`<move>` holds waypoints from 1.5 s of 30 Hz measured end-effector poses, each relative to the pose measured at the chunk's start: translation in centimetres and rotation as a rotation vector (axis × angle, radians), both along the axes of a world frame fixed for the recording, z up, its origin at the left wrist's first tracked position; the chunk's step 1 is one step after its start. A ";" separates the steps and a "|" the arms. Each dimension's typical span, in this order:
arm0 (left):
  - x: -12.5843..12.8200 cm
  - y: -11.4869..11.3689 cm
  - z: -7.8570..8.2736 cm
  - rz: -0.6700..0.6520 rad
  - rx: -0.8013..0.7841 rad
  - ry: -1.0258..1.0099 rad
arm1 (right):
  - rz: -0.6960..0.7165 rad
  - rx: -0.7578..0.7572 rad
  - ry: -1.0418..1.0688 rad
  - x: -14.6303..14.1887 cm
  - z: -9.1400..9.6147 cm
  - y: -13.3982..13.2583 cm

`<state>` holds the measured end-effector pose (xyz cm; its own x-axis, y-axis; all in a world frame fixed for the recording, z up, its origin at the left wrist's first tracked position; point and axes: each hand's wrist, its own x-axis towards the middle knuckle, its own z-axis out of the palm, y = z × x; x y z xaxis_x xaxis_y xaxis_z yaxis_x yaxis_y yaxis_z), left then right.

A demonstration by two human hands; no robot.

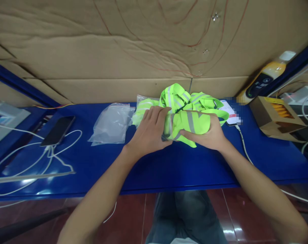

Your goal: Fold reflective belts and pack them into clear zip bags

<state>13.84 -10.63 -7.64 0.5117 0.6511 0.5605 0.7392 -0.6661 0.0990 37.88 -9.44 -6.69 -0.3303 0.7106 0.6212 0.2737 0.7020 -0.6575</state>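
Observation:
My right hand (212, 135) is closed around a folded neon yellow-green reflective strap (192, 122) with grey stripes. Beside it, my left hand (151, 130) is closed on a clear plastic bag (167, 127), whose edge meets the left end of the folded strap. How far the strap reaches into the bag is hidden by my fingers. Loosely coiled straps (174, 96) of the same kind lie just behind both hands. Further left, a bagged strap bundle (144, 107) is partly covered by my left hand. A stack of flat clear bags (112, 123) lies left of that.
A dark phone (58, 130) with white cables lies at the left. On the right are a lit phone (229, 112) on a cable, an open cardboard box (276, 118) with orange contents, and a leaning drink bottle (266, 78). Cardboard (118, 57) walls the blue table's (184, 173) back.

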 end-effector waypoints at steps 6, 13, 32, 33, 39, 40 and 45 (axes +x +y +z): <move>0.0 0.0 -0.4 -0.018 0.021 -0.067 | -0.062 0.032 -0.065 -0.8 0.2 -0.6; 0.8 -0.4 -0.6 -0.084 -0.039 -0.136 | -0.012 0.001 -0.029 -0.5 -0.1 0.0; 0.6 -1.0 -0.1 -0.107 -0.165 -0.397 | 0.014 0.019 0.173 -1.4 -0.7 -0.9; 0.7 -1.1 0.0 -0.108 -0.176 -0.411 | 0.016 0.005 0.167 -1.3 -0.4 -0.9; 1.2 -1.0 -1.0 -0.132 -0.077 -0.328 | 0.035 0.020 -0.019 -1.1 0.0 -1.0; 1.3 -0.9 -1.2 -0.115 -0.037 -0.298 | 0.017 0.040 -0.038 -1.2 -0.2 -1.1; 1.9 -0.6 -2.2 -0.040 0.135 -0.179 | -0.118 0.092 0.084 -2.5 -1.1 -1.7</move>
